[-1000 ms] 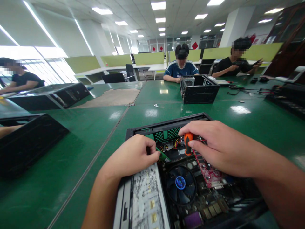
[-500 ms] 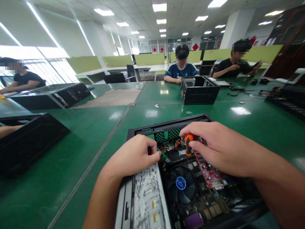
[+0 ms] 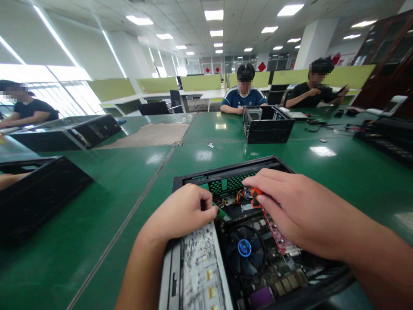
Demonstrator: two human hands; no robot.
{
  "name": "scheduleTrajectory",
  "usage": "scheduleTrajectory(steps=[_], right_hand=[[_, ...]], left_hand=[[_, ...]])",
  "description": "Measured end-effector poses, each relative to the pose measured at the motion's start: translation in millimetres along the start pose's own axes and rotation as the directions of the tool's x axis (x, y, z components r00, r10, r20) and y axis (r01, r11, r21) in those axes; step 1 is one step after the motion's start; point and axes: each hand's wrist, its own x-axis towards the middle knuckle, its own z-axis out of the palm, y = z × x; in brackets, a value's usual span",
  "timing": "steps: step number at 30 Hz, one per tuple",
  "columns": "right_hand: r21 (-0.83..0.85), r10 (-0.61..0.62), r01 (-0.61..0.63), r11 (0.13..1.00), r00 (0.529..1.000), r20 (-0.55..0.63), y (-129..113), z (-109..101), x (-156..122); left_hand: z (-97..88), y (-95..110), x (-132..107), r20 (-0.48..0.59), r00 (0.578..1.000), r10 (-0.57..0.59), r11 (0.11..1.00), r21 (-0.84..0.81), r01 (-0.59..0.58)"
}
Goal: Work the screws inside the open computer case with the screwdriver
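An open black computer case (image 3: 230, 170) lies in front of me, its insides facing up. My right hand (image 3: 288, 206) holds the orange and black handle of a screwdriver (image 3: 256, 198) over the case's far part; the tip is hidden. Under that hand runs a red circuit card (image 3: 274, 230). My left hand (image 3: 190, 211) rests over the drive cage side, thumb and fingers pinched on the end of a green memory stick (image 3: 223, 214). Close by are a black cooling fan (image 3: 244, 249) with a blue hub, and yellow and red wires (image 3: 239, 196).
Another open case (image 3: 269, 129) stands across the green table (image 3: 142, 241), with a person (image 3: 244, 97) behind it. More cases (image 3: 41, 193) are at the left, one with someone's hand inside. Cables (image 3: 335, 127) and a second seated person (image 3: 311, 92) are at the right.
My right hand has turned slightly and sits a little lower, covering more of the screwdriver handle. My left hand keeps its place. The view has shifted slightly.
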Motion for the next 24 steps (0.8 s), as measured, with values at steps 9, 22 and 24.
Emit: scheduleTrajectory(steps=[9,22,24], right_hand=[[0.187,-0.111,0.149,0.971,0.974,-0.197,-33,29,-37],[0.177,-0.152,0.180,0.968,0.975,-0.164,-30,37,-40],[0.181,-0.176,0.203,0.962,0.972,-0.153,-29,39,-40]], left_hand=[[-0.5,-1,-2,-0.012,1.000,0.027,0.999,-0.019,-0.027],[2.5,-5,-2,-0.016,0.999,0.037,0.999,-0.006,-0.037],[2.6,-5,-2,-0.016,0.999,0.039,0.999,-0.006,-0.039]])
